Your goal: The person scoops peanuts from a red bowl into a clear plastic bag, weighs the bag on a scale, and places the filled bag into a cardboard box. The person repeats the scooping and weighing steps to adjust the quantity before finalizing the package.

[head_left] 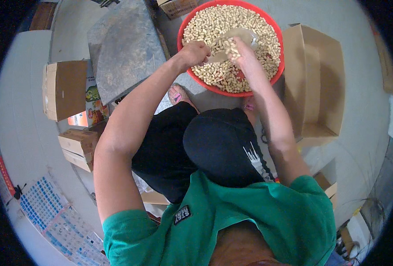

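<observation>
Unshelled peanuts [225, 20] fill a wide red basin [278, 26] on the floor before me. Over them lies a pale, see-through thing that looks like a plastic bag [241, 33]. My left hand [195, 53] is closed in a pinch on its near left edge, above the basin's left side. Several peanuts sit in my right hand [244, 54], fingers curled about them, right beside the bag's opening. Red basin bottom shows through a gap below my right hand. The bag's lower part blends with the peanuts, so its contents are hard to make out.
A tall open cardboard box [314, 84] stands close to the basin's right. To the left is a low table with a worn grey top [123, 48], with a cardboard carton [66, 91] beside it. Another box [177, 7] sits behind the basin. My feet are at its near edge.
</observation>
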The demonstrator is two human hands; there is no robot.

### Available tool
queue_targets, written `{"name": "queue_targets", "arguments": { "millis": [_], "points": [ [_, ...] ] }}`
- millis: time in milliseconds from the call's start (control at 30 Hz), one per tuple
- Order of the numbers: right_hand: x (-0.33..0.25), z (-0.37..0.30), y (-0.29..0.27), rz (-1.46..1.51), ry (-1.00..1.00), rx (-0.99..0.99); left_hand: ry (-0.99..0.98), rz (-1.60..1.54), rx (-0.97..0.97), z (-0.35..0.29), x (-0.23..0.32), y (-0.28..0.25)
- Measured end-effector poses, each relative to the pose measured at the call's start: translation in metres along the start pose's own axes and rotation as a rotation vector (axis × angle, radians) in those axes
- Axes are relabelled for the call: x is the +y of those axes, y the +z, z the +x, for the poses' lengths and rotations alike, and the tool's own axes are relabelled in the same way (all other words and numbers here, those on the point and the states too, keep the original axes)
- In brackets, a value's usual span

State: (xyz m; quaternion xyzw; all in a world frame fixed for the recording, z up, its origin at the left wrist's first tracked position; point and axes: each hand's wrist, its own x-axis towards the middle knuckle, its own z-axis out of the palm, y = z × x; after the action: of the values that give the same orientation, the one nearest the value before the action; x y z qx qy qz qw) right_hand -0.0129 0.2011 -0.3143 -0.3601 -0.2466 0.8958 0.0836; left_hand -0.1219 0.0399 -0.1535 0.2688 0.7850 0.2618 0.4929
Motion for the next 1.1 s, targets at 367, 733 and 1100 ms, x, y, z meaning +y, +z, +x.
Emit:
{"name": "queue_targets", "arguments": {
  "millis": [367, 733, 1100],
  "points": [
    [-0.005, -0.023, 0.056, -0.242, -0.087, 0.306, -0.003, -0.032, 0.064, 0.002, -0.007, -0.009],
    [-0.017, -0.065, 0.022, -1.269, -0.963, 0.986, -0.004, -0.068, -0.01, 0.007, -0.014, -0.019],
    [-0.056, -0.045, 0.045, -0.735, -0.499, 0.101, 0.006, -0.191, 0.088, 0.012, -0.005, -0.05]
  ]
}}
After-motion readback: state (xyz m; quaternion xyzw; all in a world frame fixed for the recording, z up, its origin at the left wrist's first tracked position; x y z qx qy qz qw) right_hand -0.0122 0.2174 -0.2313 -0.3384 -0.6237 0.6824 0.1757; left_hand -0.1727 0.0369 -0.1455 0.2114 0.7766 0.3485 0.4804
